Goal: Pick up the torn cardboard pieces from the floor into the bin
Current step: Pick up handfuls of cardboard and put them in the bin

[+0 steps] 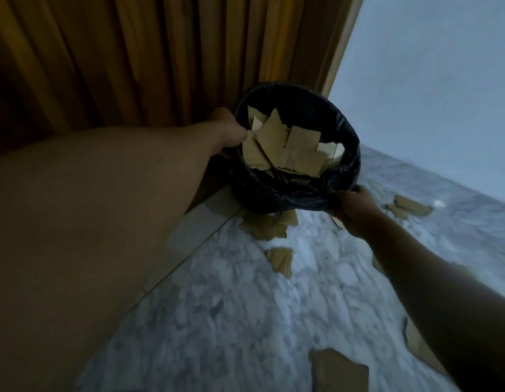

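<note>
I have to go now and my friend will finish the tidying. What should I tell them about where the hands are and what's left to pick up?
Left hand: gripping the far left rim of the bin.
Right hand: gripping the near right rim, on the black bag liner.
Bin: beside the wooden panel, held by both hands and tilted toward the camera.
Done: a heap of torn cardboard pieces is already inside.
Left: more pieces lie on the marble floor, one pile just below the bin, one small piece, some by the wall, and bigger ones near the bottom edge.
</note>
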